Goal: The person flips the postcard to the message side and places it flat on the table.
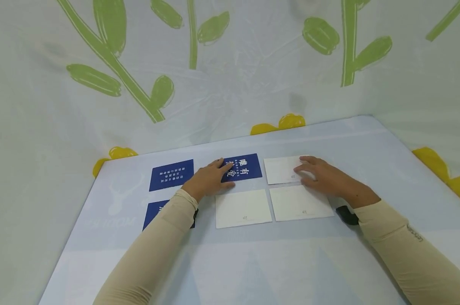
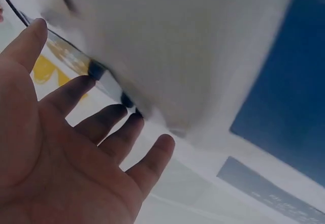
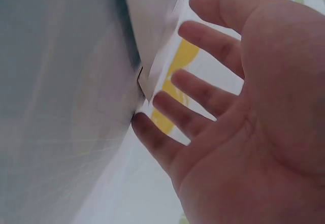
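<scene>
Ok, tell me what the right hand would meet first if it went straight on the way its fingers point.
The right hand would likely meet the farthest white card first, as that lies beneath it; past that, probably the blue card partly under the left hand, though depth is hard to judge.

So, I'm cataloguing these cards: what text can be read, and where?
"唯", "有", "爱": blue card the left hand overlaps; another character is partly covered.
Too small or blurred: its smaller print, upper-left blue card, marks on three white cards, right sleeve, table lettering.
Lower-left blue card: print mostly hidden.
</scene>
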`<state>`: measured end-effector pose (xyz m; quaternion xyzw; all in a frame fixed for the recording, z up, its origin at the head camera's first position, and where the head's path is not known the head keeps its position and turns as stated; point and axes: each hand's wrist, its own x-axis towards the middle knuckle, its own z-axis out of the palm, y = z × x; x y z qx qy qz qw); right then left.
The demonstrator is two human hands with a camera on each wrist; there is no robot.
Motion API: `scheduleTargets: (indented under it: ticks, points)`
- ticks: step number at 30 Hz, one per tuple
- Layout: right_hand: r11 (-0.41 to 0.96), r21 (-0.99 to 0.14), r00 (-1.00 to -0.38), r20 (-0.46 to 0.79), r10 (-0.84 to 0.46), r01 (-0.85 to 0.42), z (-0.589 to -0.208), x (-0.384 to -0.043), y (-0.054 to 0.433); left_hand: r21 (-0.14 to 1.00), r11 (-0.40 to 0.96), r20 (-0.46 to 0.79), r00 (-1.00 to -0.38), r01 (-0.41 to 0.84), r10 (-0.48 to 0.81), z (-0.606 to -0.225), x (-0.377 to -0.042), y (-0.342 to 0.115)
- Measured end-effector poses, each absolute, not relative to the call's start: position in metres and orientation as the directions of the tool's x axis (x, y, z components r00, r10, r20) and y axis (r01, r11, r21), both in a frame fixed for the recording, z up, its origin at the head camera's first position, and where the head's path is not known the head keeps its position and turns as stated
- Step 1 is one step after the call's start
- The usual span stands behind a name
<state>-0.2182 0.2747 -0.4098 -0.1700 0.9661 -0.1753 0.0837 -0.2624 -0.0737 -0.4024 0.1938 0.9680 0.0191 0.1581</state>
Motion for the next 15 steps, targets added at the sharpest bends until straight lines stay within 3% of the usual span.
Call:
scheduleTargets:
  ticks: [8, 15]
  points:
    - [0.867, -0.35, -0.923, -0.018, -0.385, -0.355, -0.403, -0.216, 0.266, 0.139, 0.921, -0.289, -0.874, 0.365, 0.39, -0.404, -0.259, -0.08]
    - [0.876, -0.3, -0.92, 0.013, -0.392, -0.377, -0.386, -0.214, 0.223, 0.166, 0.919, -0.269, -0.88, 0.358, 0.392, -0.404, -0.258, -0.08]
